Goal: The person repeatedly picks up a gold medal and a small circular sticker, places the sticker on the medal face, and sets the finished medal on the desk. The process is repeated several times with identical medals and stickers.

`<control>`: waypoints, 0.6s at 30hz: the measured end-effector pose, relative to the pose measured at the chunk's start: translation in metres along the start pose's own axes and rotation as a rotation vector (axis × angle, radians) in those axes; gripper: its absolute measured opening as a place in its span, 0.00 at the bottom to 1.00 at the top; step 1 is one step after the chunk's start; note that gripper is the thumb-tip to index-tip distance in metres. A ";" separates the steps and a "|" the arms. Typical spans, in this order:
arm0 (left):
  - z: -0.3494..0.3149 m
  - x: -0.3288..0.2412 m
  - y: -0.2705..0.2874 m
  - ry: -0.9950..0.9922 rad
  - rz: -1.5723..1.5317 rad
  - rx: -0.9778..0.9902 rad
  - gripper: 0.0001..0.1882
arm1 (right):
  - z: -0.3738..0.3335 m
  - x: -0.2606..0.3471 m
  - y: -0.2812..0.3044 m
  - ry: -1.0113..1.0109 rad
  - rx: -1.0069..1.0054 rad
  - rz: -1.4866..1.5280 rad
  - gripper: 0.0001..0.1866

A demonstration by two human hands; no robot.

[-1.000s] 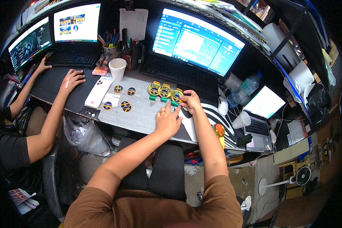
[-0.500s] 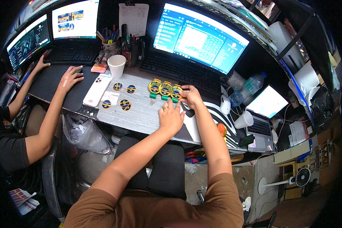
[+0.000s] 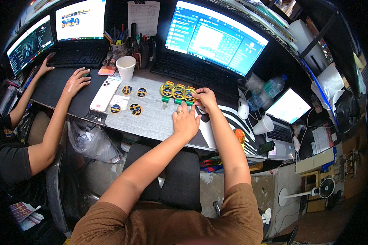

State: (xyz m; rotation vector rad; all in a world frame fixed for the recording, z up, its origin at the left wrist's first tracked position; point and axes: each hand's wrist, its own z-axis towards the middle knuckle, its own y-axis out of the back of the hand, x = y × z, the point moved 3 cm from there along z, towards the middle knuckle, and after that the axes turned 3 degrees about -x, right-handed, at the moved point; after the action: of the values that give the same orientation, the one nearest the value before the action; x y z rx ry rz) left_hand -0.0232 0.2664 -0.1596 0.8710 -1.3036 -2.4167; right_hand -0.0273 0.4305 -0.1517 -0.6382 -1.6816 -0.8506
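Three gold medals with round dark centre labels lie side by side on the grey desktop: a left medal (image 3: pixel 167 89), a middle medal (image 3: pixel 178 92) and a right medal (image 3: pixel 189 94). Green ribbon (image 3: pixel 177 101) shows along their near edges. My right hand (image 3: pixel 205 99) grips the right medal's edge between thumb and fingers. Just below that medal, my left hand (image 3: pixel 185 122) lies flat, its fingers outstretched and their tips at the ribbon. Farther left rest several loose round black-and-gold labels (image 3: pixel 141 92).
Behind the medals are a keyboard (image 3: pixel 184 73) and a monitor (image 3: pixel 216 38). A white cup (image 3: pixel 126 68) and phone (image 3: pixel 105 94) stand and lie to the left, near a co-worker's hand (image 3: pixel 76 83). On the right are a mouse (image 3: pixel 243 109), tipped cup (image 3: pixel 263 125) and laptop (image 3: pixel 280 134).
My right hand has shifted slightly up and left at the right medal. My left hand stays by the ribbon, almost unmoved. The whole view has shifted a little.
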 end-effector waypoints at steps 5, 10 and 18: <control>-0.001 0.000 0.001 -0.004 -0.011 -0.020 0.28 | -0.002 0.002 0.001 0.021 0.009 -0.020 0.17; -0.002 0.000 0.006 0.002 -0.028 0.000 0.28 | -0.013 0.007 0.010 -0.001 -0.057 -0.010 0.17; -0.039 0.010 0.028 -0.158 -0.181 0.087 0.27 | -0.079 0.017 0.147 0.249 -0.231 -0.545 0.17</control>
State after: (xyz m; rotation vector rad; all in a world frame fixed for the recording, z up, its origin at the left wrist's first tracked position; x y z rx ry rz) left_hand -0.0083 0.2197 -0.1562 0.8705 -1.4532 -2.6322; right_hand 0.1275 0.4547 -0.0923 -0.2038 -1.5568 -1.4648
